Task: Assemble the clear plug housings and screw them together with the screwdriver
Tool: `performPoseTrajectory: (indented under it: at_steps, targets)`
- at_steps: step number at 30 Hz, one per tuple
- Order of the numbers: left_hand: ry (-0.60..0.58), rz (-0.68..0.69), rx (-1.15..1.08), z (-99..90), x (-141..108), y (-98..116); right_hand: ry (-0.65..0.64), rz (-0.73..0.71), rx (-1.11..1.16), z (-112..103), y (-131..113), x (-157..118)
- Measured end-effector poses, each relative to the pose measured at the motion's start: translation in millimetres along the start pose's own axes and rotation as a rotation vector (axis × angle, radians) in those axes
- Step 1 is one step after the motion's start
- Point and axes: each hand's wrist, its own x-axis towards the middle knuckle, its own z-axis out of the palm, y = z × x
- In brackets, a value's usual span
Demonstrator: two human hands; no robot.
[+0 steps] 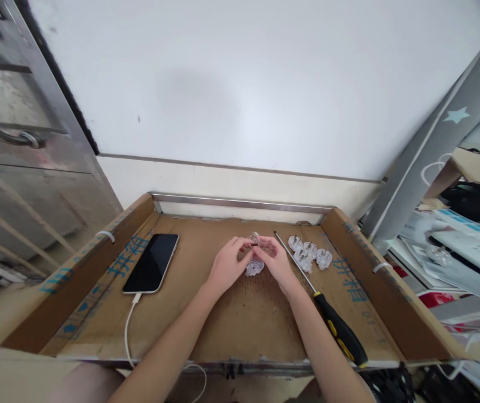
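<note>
Head view, on my remote feed: a white wall (pixel 231 84) fills the far side, with a metal door (pixel 42 173) at left and a grey post (pixel 416 151) at right. Near side: a cardboard tray (pixel 240 330) with raised left and right walls.

Both hands I observe at the middle of the tray, fingertips together. Left hand (pixel 231 262) and right hand (pixel 279 265) pinch one small clear part (pixel 254 237) between them; its finer detail is too small for me to read. Just below the fingertips, on the near side, a clear piece (pixel 255 268) lies on the cardboard.

To the right I log a group of clear plugs (pixel 304 258), pins showing. A screwdriver (pixel 338 327) lies slantwise between plugs and right hand, tip far, black-and-yellow handle near. At left, a phone (pixel 151 264), screen dark, white cable (pixel 127 330) joined at its near end.
</note>
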Motion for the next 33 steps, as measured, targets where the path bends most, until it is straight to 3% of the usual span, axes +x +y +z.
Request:
performPoseTrajectory:
  at_steps: [7, 15, 25, 33]
  targets:
    - [0.020, -0.031, 0.011, 0.7, 0.5, 0.0, 0.009, 0.048, 0.024, 2.5, -5.1, -1.6]
    - [0.155, -0.036, 0.071, -2.1, 3.0, -3.3, 0.095, 0.069, 0.047, -0.8, -2.7, 2.2]
    - [0.159, 0.072, 0.306, -4.3, 0.7, 4.0, 0.059, 0.024, 0.002, -0.2, -1.9, 1.2]
    - [0.165, 0.039, 0.281, -5.9, 0.6, 5.0, 0.036, 0.036, -0.021, -0.4, 1.8, 1.7]
